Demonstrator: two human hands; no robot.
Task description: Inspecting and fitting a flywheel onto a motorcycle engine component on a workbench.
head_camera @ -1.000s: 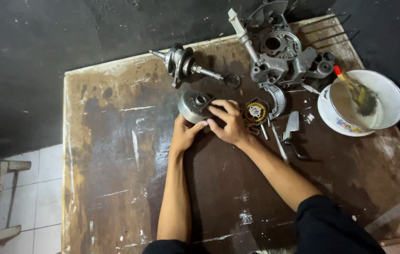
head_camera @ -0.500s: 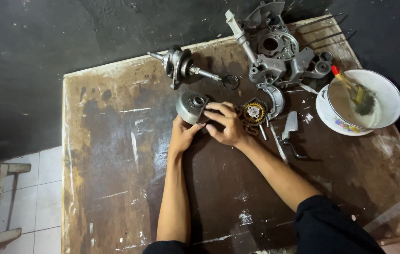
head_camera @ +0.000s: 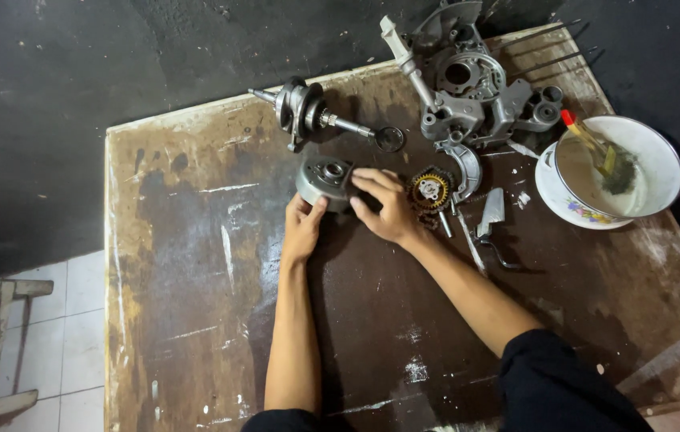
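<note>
Both hands are on a round grey metal flywheel (head_camera: 324, 180) that lies on a worn, stained wooden board (head_camera: 196, 320), near the far middle of it. The left hand (head_camera: 302, 226) cups the near edge of the flywheel, with the thumb up against its side and the fingers curled around the rim. The right hand (head_camera: 384, 208) lies over its right side, fingers held close together and bent down onto the top and edge; both hands grip it. Just right of the right hand sits a small toothed gear (head_camera: 431, 190) with a brass-coloured ring. Beyond the flywheel lies a crankshaft (head_camera: 308, 112), its rod pointing right. At the far right corner rests a grey engine case (head_camera: 476, 96) with a curved cover (head_camera: 468, 168) just below it. A flat metal piece (head_camera: 492, 212) lies near the gear. At the right edge stands a white bowl (head_camera: 660, 160) on a white saucer with a flowered rim (head_camera: 572, 210); in the bowl is a brush (head_camera: 592, 144) with a red-tipped handle, its dark bristles resting in a little murky liquid. To the left, white floor tiles (head_camera: 76, 344) show beside the board.
</note>
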